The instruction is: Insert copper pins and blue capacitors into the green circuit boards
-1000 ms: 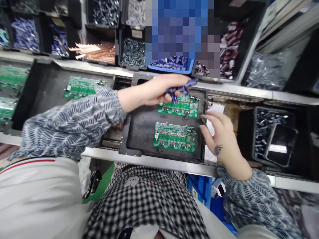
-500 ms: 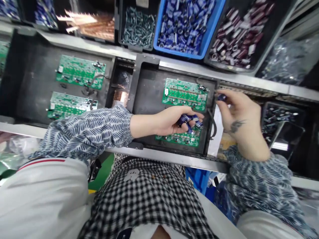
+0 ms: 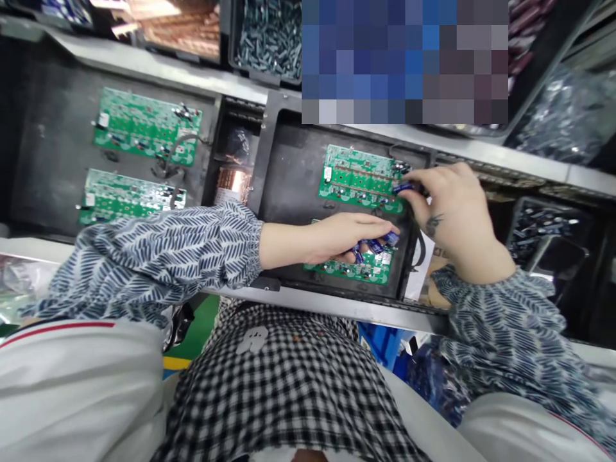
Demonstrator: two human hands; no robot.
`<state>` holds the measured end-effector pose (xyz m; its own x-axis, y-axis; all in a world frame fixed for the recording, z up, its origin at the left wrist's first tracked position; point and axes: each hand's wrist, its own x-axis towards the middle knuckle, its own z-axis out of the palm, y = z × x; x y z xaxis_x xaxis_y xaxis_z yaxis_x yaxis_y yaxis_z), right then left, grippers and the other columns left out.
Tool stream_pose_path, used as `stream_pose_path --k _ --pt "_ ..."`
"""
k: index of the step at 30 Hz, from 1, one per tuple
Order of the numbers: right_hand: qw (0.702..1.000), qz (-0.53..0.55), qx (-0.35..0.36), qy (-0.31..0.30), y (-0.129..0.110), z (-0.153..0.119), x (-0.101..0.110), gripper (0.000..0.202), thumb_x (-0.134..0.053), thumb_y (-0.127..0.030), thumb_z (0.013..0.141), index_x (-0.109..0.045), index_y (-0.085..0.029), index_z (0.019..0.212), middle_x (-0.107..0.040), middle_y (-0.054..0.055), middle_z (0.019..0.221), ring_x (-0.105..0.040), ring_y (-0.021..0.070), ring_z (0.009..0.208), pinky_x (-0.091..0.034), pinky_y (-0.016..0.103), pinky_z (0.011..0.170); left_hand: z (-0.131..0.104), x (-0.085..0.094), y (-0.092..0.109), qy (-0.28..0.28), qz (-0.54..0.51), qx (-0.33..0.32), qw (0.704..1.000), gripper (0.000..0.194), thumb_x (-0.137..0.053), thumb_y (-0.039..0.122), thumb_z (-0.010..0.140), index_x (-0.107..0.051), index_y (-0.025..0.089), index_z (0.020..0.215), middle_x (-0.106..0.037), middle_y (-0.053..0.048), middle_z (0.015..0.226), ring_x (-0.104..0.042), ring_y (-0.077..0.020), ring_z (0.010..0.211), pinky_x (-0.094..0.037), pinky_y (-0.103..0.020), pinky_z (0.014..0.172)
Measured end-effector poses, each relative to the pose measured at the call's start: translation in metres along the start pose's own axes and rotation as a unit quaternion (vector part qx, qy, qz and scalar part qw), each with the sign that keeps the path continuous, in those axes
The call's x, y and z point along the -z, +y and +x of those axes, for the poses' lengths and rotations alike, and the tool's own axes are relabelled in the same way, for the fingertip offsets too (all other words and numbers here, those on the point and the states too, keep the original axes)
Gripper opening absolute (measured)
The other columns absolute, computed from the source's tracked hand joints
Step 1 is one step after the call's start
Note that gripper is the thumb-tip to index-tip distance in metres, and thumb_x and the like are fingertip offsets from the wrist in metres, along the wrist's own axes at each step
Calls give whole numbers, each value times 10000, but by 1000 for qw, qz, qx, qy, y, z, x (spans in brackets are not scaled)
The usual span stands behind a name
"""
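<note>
Several blue capacitors (image 3: 373, 246) are bunched in my left hand (image 3: 349, 236), its fingers curled round them. That hand hovers over the nearer green circuit board (image 3: 351, 268) and hides part of it. Between the thumb and fingertips of my right hand (image 3: 445, 196) is a single blue capacitor (image 3: 403, 188), lying roughly sideways. It is at the right end of the farther circuit board (image 3: 359, 176); whether it touches the board I cannot tell. Both boards lie in a black tray (image 3: 289, 173).
Two more circuit boards (image 3: 144, 125) lie in another black tray (image 3: 52, 141) on the left. Bins of small parts (image 3: 269, 38) line the back, partly hidden by a pixelated patch. A dark phone-like slab (image 3: 553, 266) rests at the right. A metal rail (image 3: 332, 308) runs along the front.
My right hand has moved left with its capacitor, from beside the tray to the farther board's right end. My left hand has turned more palm-down, still holding its capacitors.
</note>
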<state>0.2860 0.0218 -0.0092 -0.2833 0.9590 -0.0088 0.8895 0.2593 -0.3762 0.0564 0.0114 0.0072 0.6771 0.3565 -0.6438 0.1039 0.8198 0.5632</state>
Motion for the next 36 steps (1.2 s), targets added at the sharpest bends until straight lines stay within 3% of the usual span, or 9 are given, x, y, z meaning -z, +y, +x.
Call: stream_pose_path --k 8,14,17,20,23,28,32,34,36 --pt "1000 -23 1 -3 2 8 -1 254 -562 -455 978 -699 -250 920 -683 117 868 -563 349 976 -412 617 982 -1 -1 0 1 6 12 1000 124 -680 265 977 -623 163 936 -476 43 734 -390 -41 532 -312 -132 451" --pt "998 -2 -30 52 -18 -7 -6 246 -609 -449 974 -708 -242 1063 -696 128 1058 -578 360 1105 -392 614 1044 2 1 -3 18 -19 -54 998 118 -725 213 923 -653 154 996 -589 18 922 -481 -40 657 -360 -137 525" --pt "988 75 -53 127 -38 -32 -10 285 -593 -456 980 -670 -250 1161 -699 93 1054 -636 284 949 -506 503 886 2 1 -3 23 -33 -65 997 123 -725 207 916 -653 154 1001 -602 10 950 -477 -42 666 -347 -145 533" --pt "961 243 -79 103 -54 -54 -13 203 -599 -453 979 -650 -269 1050 -652 -6 788 -600 177 648 -497 339 607 1 0 -2 5 -28 -72 997 122 -722 224 914 -658 163 998 -607 11 955 -475 -43 666 -337 -147 536" --pt "943 309 -85 88 -53 -58 -12 161 -692 -427 922 -660 -273 951 -637 -30 725 -589 154 604 -481 302 559 -1 -1 -2 10 -16 -62 998 165 -748 220 880 -655 173 1008 -621 9 1002 -517 -52 723 -367 -149 577" --pt "960 210 -73 170 -24 -42 -8 91 -742 -352 871 -722 -271 905 -744 39 911 -658 208 767 -548 388 709 0 -1 -3 29 34 -48 998 318 -821 97 735 -629 158 982 -632 2 1055 -545 -61 743 -391 -164 581" --pt "984 107 -26 137 -12 -32 -14 86 -654 -324 931 -725 -283 906 -766 48 961 -695 274 931 -547 488 885 4 0 -4 40 51 -31 997 226 -779 80 757 -658 146 936 -635 -6 975 -512 -57 676 -353 -153 498" --pt "986 95 -49 127 -12 -31 -18 64 -671 -337 923 -707 -310 968 -765 41 970 -686 288 916 -539 511 882 8 1 -6 42 47 -21 998 110 -745 166 829 -695 139 923 -632 -21 908 -477 -59 640 -305 -140 457" --pt "985 92 -83 117 -12 -31 -20 66 -682 -366 918 -681 -353 983 -753 29 948 -664 289 879 -531 511 846 10 2 -7 34 40 -6 999 138 -689 259 894 -721 125 875 -644 -48 900 -424 -59 601 -249 -135 423"
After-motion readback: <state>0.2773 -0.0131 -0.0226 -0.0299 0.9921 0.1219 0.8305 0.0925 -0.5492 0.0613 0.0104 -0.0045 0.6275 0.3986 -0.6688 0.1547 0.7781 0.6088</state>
